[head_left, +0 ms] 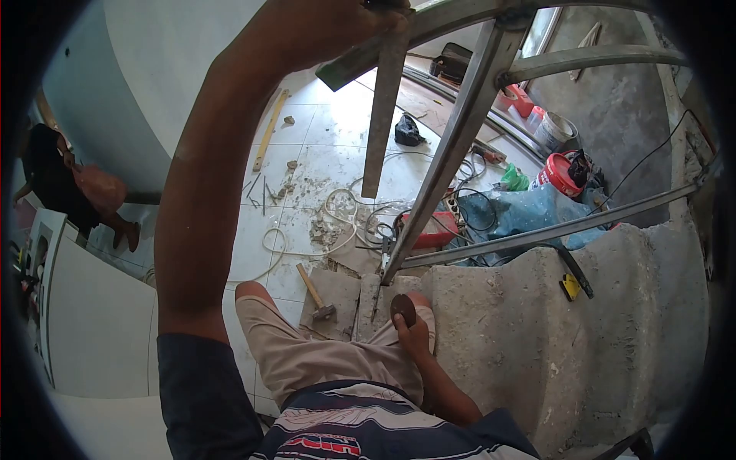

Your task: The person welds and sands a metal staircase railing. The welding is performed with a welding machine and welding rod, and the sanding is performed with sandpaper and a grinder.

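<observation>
At the top, my left hand (pixel 349 31) is raised with its fingers closed at the end of a curved metal tube (pixel 452 21). A flat metal strip (pixel 383 115) hangs down from under that hand. A small dark thing sits at the fingers, cut off by the frame edge. Low down by my thigh, my right hand (pixel 414 337) grips a brown abrasive disc (pixel 402 309), thumb on its face. The metal railing frame (pixel 452 146) slopes down to the step in front of me. A wooden-handled hammer (pixel 314 295) lies between my knees.
Concrete steps (pixel 529 330) rise to the right, with a yellow-and-black tool (pixel 569 287) on one. Cables (pixel 345 222) and rubble litter the tiled floor. A red-and-white bucket (pixel 560 175) and blue sheet (pixel 506 215) lie beyond the railing. Another person (pixel 57 180) stands at far left.
</observation>
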`<state>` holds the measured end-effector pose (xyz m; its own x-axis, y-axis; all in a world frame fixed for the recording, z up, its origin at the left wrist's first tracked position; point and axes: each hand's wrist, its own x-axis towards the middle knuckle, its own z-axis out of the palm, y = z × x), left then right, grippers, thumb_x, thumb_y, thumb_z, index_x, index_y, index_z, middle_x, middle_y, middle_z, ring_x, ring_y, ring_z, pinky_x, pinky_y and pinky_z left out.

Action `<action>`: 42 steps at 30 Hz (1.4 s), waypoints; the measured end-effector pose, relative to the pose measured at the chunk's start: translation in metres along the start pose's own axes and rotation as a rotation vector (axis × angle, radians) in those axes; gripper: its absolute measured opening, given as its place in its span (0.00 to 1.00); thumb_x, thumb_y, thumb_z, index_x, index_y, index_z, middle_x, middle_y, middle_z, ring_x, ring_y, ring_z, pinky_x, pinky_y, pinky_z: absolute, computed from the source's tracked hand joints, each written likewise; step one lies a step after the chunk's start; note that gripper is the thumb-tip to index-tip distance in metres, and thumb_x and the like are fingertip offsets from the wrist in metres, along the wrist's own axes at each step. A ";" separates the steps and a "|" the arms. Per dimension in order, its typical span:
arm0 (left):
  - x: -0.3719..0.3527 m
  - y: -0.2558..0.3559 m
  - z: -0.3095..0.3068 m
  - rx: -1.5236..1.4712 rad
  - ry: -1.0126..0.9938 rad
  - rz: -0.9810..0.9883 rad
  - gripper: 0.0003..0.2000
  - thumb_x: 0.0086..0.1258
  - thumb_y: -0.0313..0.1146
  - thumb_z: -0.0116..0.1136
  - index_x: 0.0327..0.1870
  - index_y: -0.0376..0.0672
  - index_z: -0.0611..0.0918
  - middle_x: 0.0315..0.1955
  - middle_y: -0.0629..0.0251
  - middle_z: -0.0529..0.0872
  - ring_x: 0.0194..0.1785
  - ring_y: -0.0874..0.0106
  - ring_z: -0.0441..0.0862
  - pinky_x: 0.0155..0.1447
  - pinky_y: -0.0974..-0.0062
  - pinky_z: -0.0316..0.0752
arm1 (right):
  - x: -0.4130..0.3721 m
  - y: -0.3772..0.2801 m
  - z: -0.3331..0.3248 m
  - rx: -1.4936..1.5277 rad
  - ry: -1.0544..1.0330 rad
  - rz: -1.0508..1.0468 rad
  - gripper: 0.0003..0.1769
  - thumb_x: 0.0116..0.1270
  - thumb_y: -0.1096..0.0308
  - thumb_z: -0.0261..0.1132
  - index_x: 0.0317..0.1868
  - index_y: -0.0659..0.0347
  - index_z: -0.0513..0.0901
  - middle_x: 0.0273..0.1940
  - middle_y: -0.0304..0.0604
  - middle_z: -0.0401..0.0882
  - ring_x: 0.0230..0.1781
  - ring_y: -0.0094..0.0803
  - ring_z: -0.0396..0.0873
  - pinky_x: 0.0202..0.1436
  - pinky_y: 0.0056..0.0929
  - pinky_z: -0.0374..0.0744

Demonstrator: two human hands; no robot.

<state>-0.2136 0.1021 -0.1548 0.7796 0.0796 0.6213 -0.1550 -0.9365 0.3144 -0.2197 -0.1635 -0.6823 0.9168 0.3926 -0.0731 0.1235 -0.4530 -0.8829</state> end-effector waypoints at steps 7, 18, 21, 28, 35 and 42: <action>0.005 -0.004 0.004 0.044 -0.001 -0.047 0.10 0.66 0.29 0.64 0.42 0.33 0.89 0.32 0.51 0.90 0.34 0.65 0.87 0.43 0.69 0.81 | -0.002 0.027 0.010 -0.005 -0.024 0.073 0.20 0.68 0.57 0.64 0.45 0.69 0.84 0.34 0.55 0.86 0.38 0.46 0.86 0.44 0.39 0.78; -0.002 -0.006 0.002 -0.016 -0.027 0.046 0.10 0.66 0.29 0.63 0.43 0.33 0.88 0.33 0.51 0.90 0.35 0.64 0.88 0.44 0.69 0.81 | 0.005 0.027 0.008 -0.053 -0.059 0.093 0.20 0.68 0.56 0.64 0.46 0.68 0.84 0.37 0.61 0.86 0.42 0.55 0.85 0.47 0.44 0.79; -0.006 -0.008 0.007 0.118 0.101 0.164 0.10 0.67 0.29 0.63 0.43 0.33 0.88 0.33 0.51 0.90 0.34 0.64 0.88 0.43 0.68 0.81 | 0.005 0.023 0.009 -0.057 -0.052 0.094 0.20 0.68 0.56 0.64 0.46 0.68 0.84 0.37 0.61 0.86 0.43 0.55 0.85 0.47 0.44 0.79; 0.001 -0.005 0.002 0.031 0.007 0.011 0.09 0.66 0.28 0.62 0.42 0.32 0.88 0.32 0.50 0.90 0.34 0.63 0.87 0.43 0.68 0.81 | 0.006 0.021 0.010 -0.066 -0.011 0.066 0.21 0.67 0.56 0.65 0.42 0.70 0.84 0.33 0.60 0.85 0.38 0.52 0.86 0.43 0.43 0.79; -0.003 -0.012 0.009 0.103 0.091 0.170 0.09 0.65 0.27 0.63 0.41 0.32 0.88 0.31 0.50 0.90 0.34 0.63 0.87 0.43 0.68 0.81 | 0.008 0.031 0.013 -0.086 -0.011 0.049 0.20 0.67 0.56 0.65 0.44 0.70 0.85 0.33 0.59 0.86 0.37 0.51 0.86 0.43 0.42 0.78; 0.006 -0.003 0.006 0.061 0.024 0.003 0.09 0.66 0.28 0.63 0.41 0.32 0.88 0.31 0.50 0.90 0.33 0.63 0.87 0.43 0.68 0.81 | 0.009 0.028 0.014 -0.073 -0.012 0.053 0.20 0.67 0.57 0.65 0.44 0.68 0.85 0.33 0.58 0.86 0.37 0.51 0.86 0.43 0.42 0.79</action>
<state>-0.2053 0.1033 -0.1563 0.7646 0.0842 0.6390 -0.1196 -0.9557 0.2690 -0.2131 -0.1616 -0.7141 0.9184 0.3754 -0.1246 0.1027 -0.5306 -0.8414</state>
